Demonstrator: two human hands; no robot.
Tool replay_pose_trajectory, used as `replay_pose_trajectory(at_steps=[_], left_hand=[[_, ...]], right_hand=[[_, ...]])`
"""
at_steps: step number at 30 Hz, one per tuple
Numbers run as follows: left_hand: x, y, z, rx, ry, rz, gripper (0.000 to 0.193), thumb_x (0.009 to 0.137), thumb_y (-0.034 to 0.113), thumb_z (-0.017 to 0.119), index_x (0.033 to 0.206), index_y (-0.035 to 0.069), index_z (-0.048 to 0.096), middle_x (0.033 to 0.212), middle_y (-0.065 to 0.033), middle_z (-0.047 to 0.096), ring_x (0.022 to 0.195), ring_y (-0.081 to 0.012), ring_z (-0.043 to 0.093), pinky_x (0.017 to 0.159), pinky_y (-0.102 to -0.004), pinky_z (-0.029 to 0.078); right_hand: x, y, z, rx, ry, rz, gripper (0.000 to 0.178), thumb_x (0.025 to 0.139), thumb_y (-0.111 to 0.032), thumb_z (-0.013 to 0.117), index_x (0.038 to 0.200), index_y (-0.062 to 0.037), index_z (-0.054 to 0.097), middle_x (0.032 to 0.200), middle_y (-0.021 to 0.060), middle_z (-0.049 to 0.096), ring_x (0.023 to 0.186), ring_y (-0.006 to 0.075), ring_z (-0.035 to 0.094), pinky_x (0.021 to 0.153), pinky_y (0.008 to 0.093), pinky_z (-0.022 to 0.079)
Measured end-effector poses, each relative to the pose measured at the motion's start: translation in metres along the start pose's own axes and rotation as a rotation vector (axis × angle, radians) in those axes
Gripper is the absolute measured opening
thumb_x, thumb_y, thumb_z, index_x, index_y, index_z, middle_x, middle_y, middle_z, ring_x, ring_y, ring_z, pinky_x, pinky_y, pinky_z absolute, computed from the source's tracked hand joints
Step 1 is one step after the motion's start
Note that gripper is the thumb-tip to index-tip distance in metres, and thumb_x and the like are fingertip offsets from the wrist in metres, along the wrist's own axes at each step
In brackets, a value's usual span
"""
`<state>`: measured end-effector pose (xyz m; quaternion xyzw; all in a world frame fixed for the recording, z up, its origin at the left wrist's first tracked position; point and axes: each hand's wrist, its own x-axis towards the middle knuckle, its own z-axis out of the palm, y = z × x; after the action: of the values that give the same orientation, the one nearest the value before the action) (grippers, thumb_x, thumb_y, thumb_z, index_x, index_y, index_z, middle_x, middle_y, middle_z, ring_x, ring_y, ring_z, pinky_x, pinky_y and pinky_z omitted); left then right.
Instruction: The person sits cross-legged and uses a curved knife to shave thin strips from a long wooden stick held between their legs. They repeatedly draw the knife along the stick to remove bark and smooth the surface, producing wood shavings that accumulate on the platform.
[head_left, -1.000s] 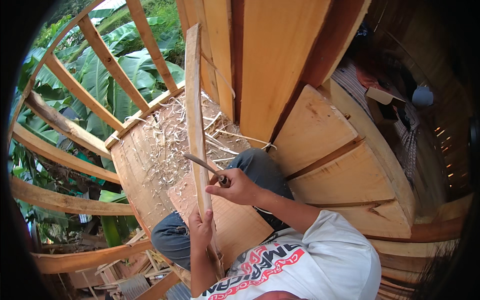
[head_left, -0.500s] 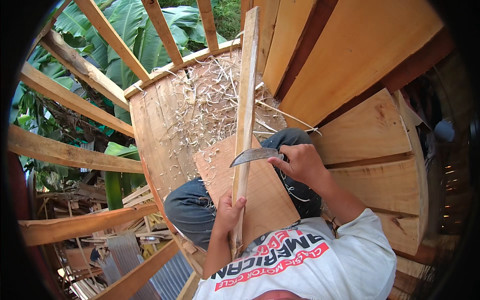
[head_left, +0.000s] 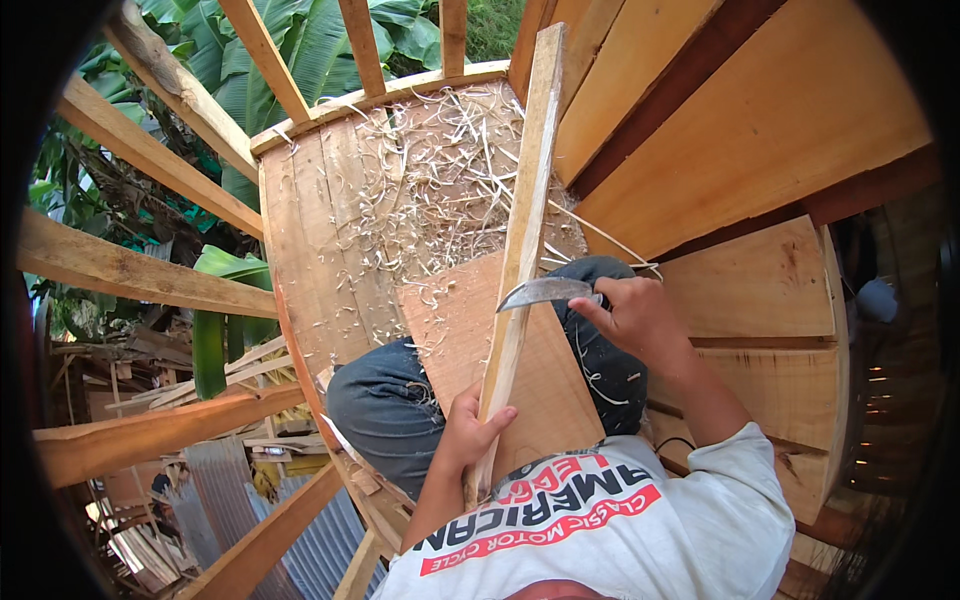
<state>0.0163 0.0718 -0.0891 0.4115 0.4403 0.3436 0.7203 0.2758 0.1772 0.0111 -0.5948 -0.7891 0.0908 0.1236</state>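
Note:
A long, pale wooden strip (head_left: 527, 220) runs from my belly out past my knees, its far end leaning right. My left hand (head_left: 474, 428) is wrapped round its near part, thumb along the right side. In my right hand (head_left: 640, 315) is a knife with a broad, curved grey blade (head_left: 545, 291); the fingers close round its handle and hide most of it. The blade lies across the strip, its tip just past the left edge. Under the strip, a flat wooden board (head_left: 545, 385) rests over my lap, between my bent knees.
Curled wood shavings (head_left: 430, 190) litter the plank floor ahead. Slatted wooden rails (head_left: 150, 285) bound the left side, with banana leaves and stacked scrap wood beyond. Wide wooden panels (head_left: 745, 130) stand close on the right. A thin sliver (head_left: 605, 235) lies near my right knee.
The view has shifted slightly. The strip's far end has swung right, and my right hand with the knife has moved a little right with it. Both grips are unchanged.

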Motion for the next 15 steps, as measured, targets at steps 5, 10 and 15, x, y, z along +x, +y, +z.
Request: replay_pose_trajectory(at_steps=[5, 10, 15], left_hand=[[0.002, 0.003, 0.005, 0.059, 0.027, 0.04, 0.051, 0.083, 0.02, 0.073, 0.124, -0.004, 0.055, 0.097, -0.0035, 0.063, 0.089, -0.0109, 0.056, 0.08, -0.0271, 0.046], [0.003, 0.007, 0.007, 0.134, 0.049, 0.045, 0.056, 0.081, 0.02, 0.074, 0.128, -0.004, 0.053, 0.099, -0.0066, 0.064, 0.091, -0.0124, 0.057, 0.082, -0.0284, 0.046], [0.004, 0.007, 0.007, 0.142, 0.075, 0.124, 0.056, 0.08, 0.017, 0.072, 0.128, -0.005, 0.052, 0.098, -0.0087, 0.065, 0.089, -0.0139, 0.057, 0.082, -0.029, 0.047]], right_hand=[[0.005, 0.007, 0.013, -0.088, 0.036, -0.005, 0.059, 0.085, -0.06, 0.061, 0.06, -0.0063, 0.056, 0.055, 0.0154, 0.055, 0.054, 0.0354, 0.059, 0.048, 0.043, 0.045], [0.017, 0.017, 0.015, -0.169, 0.139, -0.035, 0.065, 0.08, -0.069, 0.058, 0.059, -0.0077, 0.058, 0.052, 0.0126, 0.056, 0.051, 0.0309, 0.061, 0.046, 0.04, 0.047], [0.028, 0.025, 0.021, -0.193, 0.138, -0.025, 0.069, 0.077, -0.074, 0.057, 0.058, -0.0071, 0.057, 0.053, 0.0127, 0.056, 0.051, 0.0311, 0.061, 0.046, 0.0398, 0.046]])
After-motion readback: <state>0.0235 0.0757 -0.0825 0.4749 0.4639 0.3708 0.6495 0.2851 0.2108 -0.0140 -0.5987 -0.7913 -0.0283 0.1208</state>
